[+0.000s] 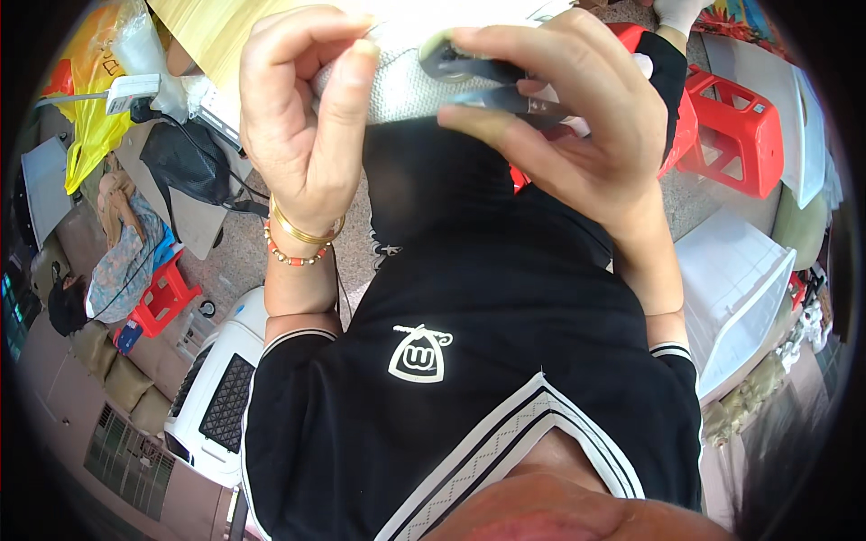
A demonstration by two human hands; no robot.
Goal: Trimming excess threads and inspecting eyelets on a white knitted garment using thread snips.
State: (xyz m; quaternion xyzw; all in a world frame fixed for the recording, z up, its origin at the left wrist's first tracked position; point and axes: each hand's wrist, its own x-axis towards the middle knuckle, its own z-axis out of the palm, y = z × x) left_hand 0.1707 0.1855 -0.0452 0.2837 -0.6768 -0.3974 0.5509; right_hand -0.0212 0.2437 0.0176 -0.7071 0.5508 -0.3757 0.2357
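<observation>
A pale wooden bench (212, 36) edge lies just beyond the hands, over a speckled floor (239, 248) crowded with red stools (735, 131), a white fan (216, 397) and bags. The left hand (302, 117) pinches a grey knitted cloth (397, 77); the right hand (564, 126) grips dark snips (492, 81) against it. Little free room around.
</observation>
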